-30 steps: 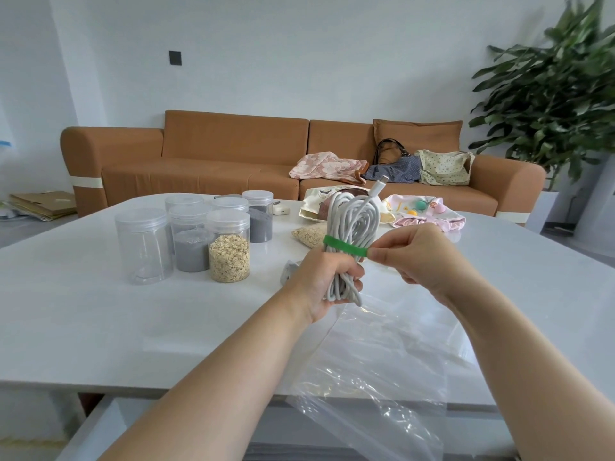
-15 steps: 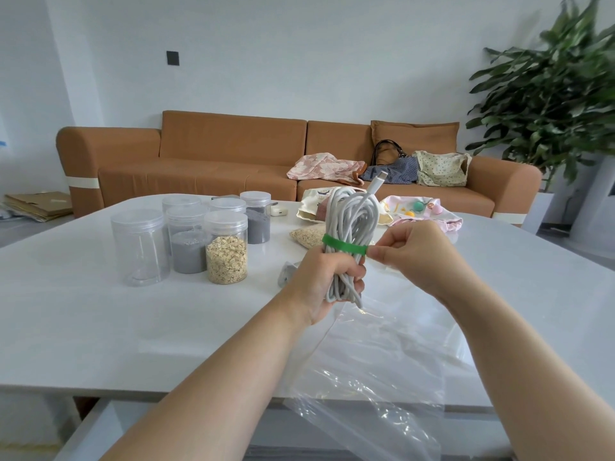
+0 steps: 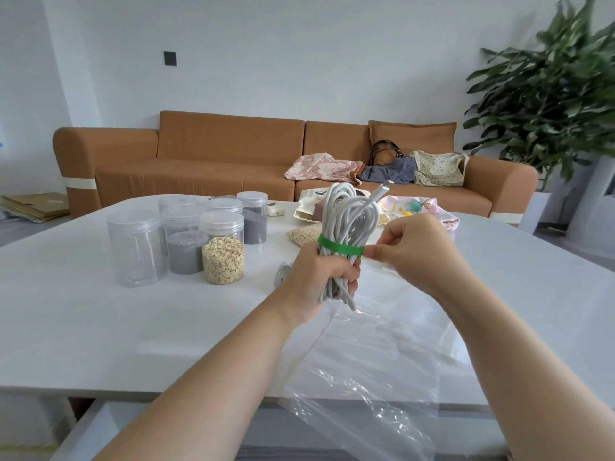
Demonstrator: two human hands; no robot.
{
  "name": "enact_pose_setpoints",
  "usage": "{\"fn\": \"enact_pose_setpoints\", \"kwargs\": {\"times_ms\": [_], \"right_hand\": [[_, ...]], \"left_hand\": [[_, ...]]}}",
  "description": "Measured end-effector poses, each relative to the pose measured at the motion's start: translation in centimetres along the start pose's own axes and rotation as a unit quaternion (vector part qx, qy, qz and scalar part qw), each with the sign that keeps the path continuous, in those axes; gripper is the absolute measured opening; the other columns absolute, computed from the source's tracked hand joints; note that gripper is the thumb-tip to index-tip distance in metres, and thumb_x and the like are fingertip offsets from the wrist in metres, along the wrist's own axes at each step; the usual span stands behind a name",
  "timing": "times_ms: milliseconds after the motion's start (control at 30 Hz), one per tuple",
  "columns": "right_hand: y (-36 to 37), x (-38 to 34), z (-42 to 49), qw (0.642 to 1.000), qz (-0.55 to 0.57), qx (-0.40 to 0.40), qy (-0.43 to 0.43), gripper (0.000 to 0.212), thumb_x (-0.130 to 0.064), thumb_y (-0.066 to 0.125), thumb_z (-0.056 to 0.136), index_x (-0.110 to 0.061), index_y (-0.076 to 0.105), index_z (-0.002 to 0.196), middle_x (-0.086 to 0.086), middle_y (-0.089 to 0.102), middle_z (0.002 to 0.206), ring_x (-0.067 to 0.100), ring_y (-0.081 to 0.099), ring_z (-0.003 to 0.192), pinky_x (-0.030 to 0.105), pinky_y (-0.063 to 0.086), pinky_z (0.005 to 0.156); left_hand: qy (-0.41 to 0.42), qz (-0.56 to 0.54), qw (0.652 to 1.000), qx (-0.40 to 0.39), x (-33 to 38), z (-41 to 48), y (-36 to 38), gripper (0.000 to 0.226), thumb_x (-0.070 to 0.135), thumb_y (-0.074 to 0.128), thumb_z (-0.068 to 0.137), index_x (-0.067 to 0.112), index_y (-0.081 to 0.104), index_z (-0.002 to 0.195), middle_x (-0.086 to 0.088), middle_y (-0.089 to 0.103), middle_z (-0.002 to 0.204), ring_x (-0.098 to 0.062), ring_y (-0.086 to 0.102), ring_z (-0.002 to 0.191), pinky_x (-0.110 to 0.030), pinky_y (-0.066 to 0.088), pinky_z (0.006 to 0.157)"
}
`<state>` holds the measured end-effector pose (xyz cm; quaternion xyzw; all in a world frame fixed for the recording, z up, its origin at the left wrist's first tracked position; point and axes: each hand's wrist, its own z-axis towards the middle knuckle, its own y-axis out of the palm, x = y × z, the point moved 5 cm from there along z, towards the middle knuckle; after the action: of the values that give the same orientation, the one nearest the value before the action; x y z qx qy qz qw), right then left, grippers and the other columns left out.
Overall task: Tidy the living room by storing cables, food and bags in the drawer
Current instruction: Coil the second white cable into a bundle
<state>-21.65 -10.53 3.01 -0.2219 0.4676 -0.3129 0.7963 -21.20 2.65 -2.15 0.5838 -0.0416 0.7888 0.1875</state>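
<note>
Nearest me, a clear plastic bag lies crumpled over the front edge of the white desk, thin and slippery-looking, the sort that slides off if nudged.

Just above it, the left hand has its grip clamped round the lower part of a coiled white cable, held upright off the desk with the loops standing up and 1 plug end poking out at the top right. A green strap circles the coil just above that fist. The right hand has its grip pinched on the strap's free end at the coil's right side.

I'd judge the cable light and limp, springy enough to splay open if the strap slackens. The waist, at or just under the strap, looks like the place to hold it. Taking it by a single loop or the plug would likely let the bundle unravel.

Further back on the left stands a cluster of lidded clear jars, 1 with oats and others with grey powder, probably rigid and smooth-sided. A small packet of oats lies behind the coil.

Beyond the desk, soft cloth bags slump on the brown sofa, easy to crush flat. I can't make out the drawer from here.
</note>
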Motion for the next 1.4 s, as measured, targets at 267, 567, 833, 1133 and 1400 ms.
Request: {"fn": "enact_pose_setpoints", "kwargs": {"times_ms": [267,567,833,1133,1400], "right_hand": [[-0.9,0.7,0.1,0.997,-0.028,-0.064,0.017,0.036,-0.027,0.077,0.075,-0.01,0.057,0.052,-0.002,0.05,0.046,0.005,0.034,0.038,0.016,0.03,0.04],[-0.7,2.4,0.2,0.99,-0.018,-0.102,0.092,0.043,-0.033,0.079,0.072,-0.01,0.055,0.044,0.01,0.047,0.048,0.021,0.034,0.046,0.026,0.032,0.049],[0.0,2.5,0.2,0.994,-0.04,-0.1,0.016,0.018,-0.021,0.074,0.073,-0.007,0.07,0.063,0.005,0.062,0.054,0.027,0.05,0.052,0.033,0.046,0.052],[-0.6,2.9,0.0,0.994,-0.042,-0.097,-0.041,0.052,0.014,0.058,0.082,-0.025,0.047,0.049,-0.01,0.043,0.05,0.004,0.048,0.045,0.012,0.039,0.049],[-0.3,3.3,-1.1,0.975,0.041,-0.208,-0.064,0.039,0.011,0.066,0.075,-0.026,0.074,0.064,0.002,0.071,0.066,0.005,0.059,0.061,0.03,0.052,0.063]], "left_hand": [[-0.007,0.013,1.0,-0.025,0.1,-0.2,0.6,0.004,-0.001,0.055,0.06,-0.001,0.054,0.064,-0.006,0.05,0.052,-0.019,0.05,0.043,-0.026,0.041,0.05],[0.021,0.121,0.992,-0.024,-0.2,-0.2,0.7,0.005,0.006,0.057,0.059,0.003,0.054,0.063,-0.007,0.052,0.05,-0.023,0.05,0.05,-0.021,0.037,0.044],[-0.004,0.12,0.985,-0.127,-0.1,-0.8,1.6,0.018,0.002,0.056,0.066,0.008,0.051,0.082,-0.001,0.053,0.057,-0.015,0.053,0.048,-0.021,0.042,0.05],[-0.085,0.155,0.955,-0.236,-0.7,-1.8,2.2,0.029,0.001,0.055,0.069,0.022,0.051,0.09,-0.003,0.054,0.061,-0.015,0.051,0.05,-0.023,0.041,0.05],[-0.118,0.297,0.91,-0.263,0.0,-2.1,2.0,0.051,-0.014,0.06,0.075,0.019,0.055,0.113,0.008,0.058,0.062,-0.009,0.055,0.055,-0.02,0.046,0.05]]}}
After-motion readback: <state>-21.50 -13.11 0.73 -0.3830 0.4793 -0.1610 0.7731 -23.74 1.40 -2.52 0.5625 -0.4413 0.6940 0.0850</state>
